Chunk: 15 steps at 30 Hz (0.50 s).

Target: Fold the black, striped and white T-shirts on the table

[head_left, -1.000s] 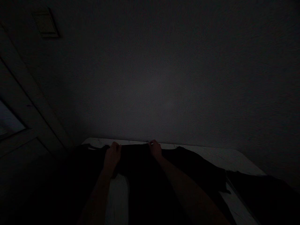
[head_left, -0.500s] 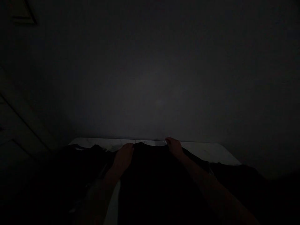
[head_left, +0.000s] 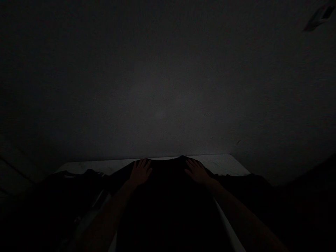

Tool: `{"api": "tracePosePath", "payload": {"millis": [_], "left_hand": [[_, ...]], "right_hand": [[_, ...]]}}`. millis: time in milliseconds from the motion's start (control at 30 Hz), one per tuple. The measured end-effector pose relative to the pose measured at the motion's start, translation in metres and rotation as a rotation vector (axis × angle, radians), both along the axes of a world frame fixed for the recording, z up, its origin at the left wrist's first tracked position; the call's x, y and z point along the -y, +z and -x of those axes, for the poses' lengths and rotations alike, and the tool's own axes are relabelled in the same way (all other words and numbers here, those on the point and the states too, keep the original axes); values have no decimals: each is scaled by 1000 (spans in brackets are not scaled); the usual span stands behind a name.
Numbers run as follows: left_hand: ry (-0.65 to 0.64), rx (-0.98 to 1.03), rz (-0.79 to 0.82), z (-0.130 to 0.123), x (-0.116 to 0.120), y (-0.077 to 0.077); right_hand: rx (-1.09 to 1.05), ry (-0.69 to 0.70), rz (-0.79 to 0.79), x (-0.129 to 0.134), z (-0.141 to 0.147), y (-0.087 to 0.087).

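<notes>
A black T-shirt (head_left: 170, 206) lies spread out, its neckline at the far end of a pale, marble-patterned table (head_left: 223, 162). My left hand (head_left: 141, 171) rests flat on the shirt's left shoulder with its fingers spread. On the opposite shoulder, my right hand (head_left: 197, 170) also lies flat, fingers apart. Neither hand grips the cloth. The view is very dark, so folds and details of the shirt do not show.
Another dark garment (head_left: 70, 196) covers the table's left side. More dark cloth (head_left: 249, 189) lies at the right. A grey wall (head_left: 162, 87) rises right behind the table. High at the right, a small fixture (head_left: 319, 17) is on the wall.
Both hands have let go of the shirt's shoulders by the collar and now lie flat on them with fingers spread. The camera view has turned towards the right.
</notes>
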<state>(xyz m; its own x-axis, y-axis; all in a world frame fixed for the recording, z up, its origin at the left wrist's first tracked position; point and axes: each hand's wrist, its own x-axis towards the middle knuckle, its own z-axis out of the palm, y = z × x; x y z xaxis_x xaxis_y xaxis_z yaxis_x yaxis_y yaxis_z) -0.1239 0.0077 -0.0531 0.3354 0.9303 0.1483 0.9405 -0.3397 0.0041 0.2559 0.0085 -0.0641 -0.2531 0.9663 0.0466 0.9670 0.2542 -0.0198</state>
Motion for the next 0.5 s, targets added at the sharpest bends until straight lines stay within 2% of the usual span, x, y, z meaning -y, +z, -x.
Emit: {"api": "tracePosePath", "payload": {"millis": [167, 267, 333, 400, 500], "left_hand": [[-23, -13, -3, 0, -8, 5], [-70, 19, -95, -3, 8, 12], [-125, 38, -162, -3, 33, 14], [-170, 42, -197, 2, 69, 10], [-201, 55, -202, 26, 136, -2]], "right_hand": [[-13, 1, 15, 1, 2, 2], [-21, -12, 35, 3, 6, 12], [-47, -20, 25, 8, 9, 23], [-85, -30, -18, 20, 12, 36], [-142, 11, -113, 63, 14, 50]]}}
